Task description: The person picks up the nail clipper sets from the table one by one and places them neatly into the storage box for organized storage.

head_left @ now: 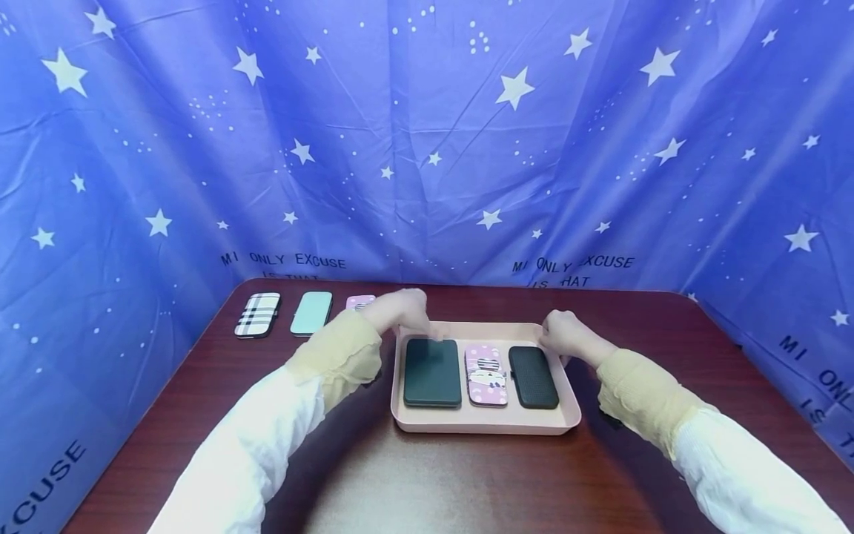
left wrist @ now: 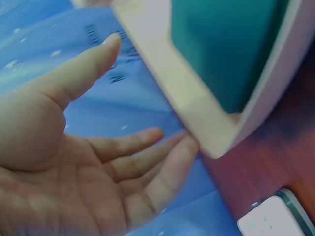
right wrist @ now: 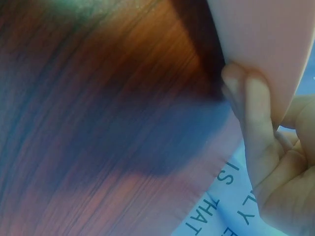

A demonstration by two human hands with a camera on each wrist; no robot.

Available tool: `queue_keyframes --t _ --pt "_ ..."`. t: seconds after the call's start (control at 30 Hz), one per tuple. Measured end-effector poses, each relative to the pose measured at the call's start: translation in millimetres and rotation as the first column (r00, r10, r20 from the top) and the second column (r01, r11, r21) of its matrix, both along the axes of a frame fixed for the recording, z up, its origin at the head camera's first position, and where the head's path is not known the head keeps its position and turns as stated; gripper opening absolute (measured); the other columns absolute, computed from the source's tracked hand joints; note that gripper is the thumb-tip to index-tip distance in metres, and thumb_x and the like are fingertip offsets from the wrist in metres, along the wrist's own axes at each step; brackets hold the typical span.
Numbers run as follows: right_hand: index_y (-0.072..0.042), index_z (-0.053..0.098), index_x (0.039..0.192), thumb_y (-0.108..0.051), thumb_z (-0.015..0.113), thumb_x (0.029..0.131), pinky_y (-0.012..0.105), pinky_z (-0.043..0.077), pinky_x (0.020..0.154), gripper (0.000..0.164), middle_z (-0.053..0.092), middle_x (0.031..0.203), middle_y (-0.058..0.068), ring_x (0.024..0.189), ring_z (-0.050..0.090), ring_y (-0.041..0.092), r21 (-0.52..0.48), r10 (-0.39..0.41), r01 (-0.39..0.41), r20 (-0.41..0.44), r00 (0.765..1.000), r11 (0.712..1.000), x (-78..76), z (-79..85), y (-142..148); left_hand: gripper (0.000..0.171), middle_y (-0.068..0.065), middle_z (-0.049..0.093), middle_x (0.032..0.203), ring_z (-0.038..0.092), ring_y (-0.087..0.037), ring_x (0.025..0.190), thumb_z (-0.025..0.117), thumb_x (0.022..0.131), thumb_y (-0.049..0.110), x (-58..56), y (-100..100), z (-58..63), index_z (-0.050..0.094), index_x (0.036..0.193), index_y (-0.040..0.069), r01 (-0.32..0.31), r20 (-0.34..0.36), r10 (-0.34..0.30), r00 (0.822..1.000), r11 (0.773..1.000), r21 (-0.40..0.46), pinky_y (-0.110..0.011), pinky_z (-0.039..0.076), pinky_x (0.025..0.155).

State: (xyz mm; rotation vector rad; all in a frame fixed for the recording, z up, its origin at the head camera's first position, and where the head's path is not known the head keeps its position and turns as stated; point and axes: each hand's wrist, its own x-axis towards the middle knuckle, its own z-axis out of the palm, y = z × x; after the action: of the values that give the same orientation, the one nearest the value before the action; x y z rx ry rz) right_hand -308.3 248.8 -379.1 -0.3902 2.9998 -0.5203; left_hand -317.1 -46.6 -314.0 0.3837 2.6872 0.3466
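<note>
A pale pink tray lies on the table with three flat cases in it: a dark green one, a pink patterned one and a black textured one. My left hand is over the tray's far left corner. In the left wrist view its thumb is spread away and the loosely bent fingers come right up to the tray's corner. At the far right corner my right hand grips the tray; the right wrist view has fingers against the outer wall, thumb side over the rim.
Left of the tray stand a plaid case, a mint green case and a second pink patterned case, partly hidden by my left arm. A blue star-printed curtain hangs behind the dark red wooden table.
</note>
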Motion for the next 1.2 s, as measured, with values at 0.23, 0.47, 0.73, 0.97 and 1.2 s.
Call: queue_keyframes --t 0.23,0.47,0.73,0.97,1.2 --pt "-0.010 0.046 0.051 -0.002 0.048 0.084 0.029 0.049 0.037 0.034 0.050 0.042 0.001 0.033 0.055 0.011 -0.004 0.002 -0.002 0.031 1.000 1.000 -1.0 0.3 2 0.083 -0.021 0.046 0.139 0.042 -0.031 0.130 0.066 0.083 0.049 -5.1 -16 28.1 0.037 0.138 -0.006 -0.016 -0.139 0.028 0.990 0.996 0.088 -0.038 0.035 0.108" --pt "-0.012 0.043 0.052 -0.002 0.047 0.083 0.030 0.049 0.037 0.033 0.051 0.043 0.000 0.033 0.054 0.010 -0.004 0.010 -0.010 0.047 0.999 1.000 -3.1 1.2 2 0.078 -0.025 0.026 0.150 0.022 -0.040 0.139 0.046 0.094 0.053 -10.0 -27 38.4 0.024 0.146 0.000 -0.085 -0.291 0.105 0.951 0.993 0.082 -0.052 0.025 0.111" --pt "-0.008 0.047 0.054 0.000 0.048 0.081 0.031 0.050 0.038 0.028 0.049 0.045 0.001 0.033 0.054 0.010 -0.016 -0.008 0.009 0.061 0.998 1.000 -3.3 0.5 4 0.077 -0.020 -0.001 0.157 -0.003 -0.035 0.145 0.040 0.096 0.053 -27.5 -46 7.0 0.009 0.152 0.010 -0.068 -0.441 0.106 0.891 0.993 0.101 -0.053 0.008 0.116" --pt "-0.006 0.049 0.055 0.000 0.048 0.080 0.032 0.051 0.039 0.026 0.051 0.046 0.004 0.034 0.056 0.012 -0.029 -0.014 0.017 0.073 0.997 0.999 -5.8 -0.6 3 0.074 -0.021 0.000 0.157 -0.003 -0.036 0.144 0.040 0.097 0.050 -38.1 -63 -26.6 0.012 0.152 0.009 -0.099 -0.495 0.113 0.862 0.994 0.055 -0.052 0.008 0.116" --pt "-0.007 0.048 0.055 0.000 0.047 0.080 0.032 0.051 0.039 0.027 0.050 0.046 0.003 0.033 0.055 0.011 -0.024 -0.010 0.011 0.064 0.998 1.000 -5.5 -1.9 3 0.072 -0.024 0.005 0.155 0.004 -0.038 0.144 0.042 0.098 0.045 -44.7 -69 -44.2 0.014 0.150 0.004 -0.171 -0.419 0.178 0.891 0.984 0.053 -0.048 0.016 0.116"
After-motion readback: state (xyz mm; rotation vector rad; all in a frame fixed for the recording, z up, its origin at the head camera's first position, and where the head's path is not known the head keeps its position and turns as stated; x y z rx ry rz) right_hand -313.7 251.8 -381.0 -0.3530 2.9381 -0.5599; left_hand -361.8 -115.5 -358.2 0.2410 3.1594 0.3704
